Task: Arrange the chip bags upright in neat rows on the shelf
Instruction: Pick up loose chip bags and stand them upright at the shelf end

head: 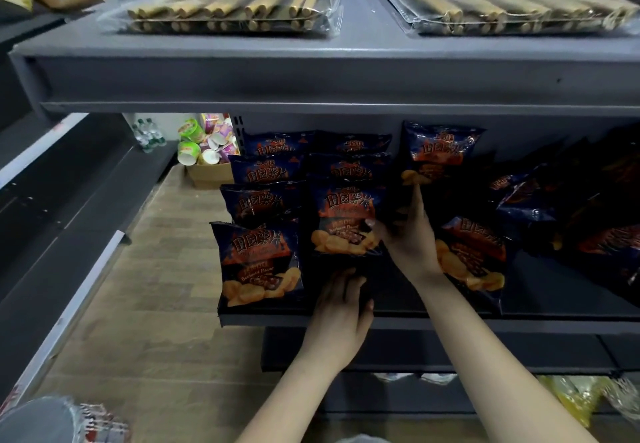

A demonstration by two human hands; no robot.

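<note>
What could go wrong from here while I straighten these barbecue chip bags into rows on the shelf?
1. The front left chip bag stands right at the shelf edge, and its lower corner seems to overhang. A nudge may drop it.
2. The right hand props the lone rear chip bag with one fingertip. The bag may topple when let go.
3. The tilted pile of bags on the right could slide leftward as bags are pulled out.
</note>
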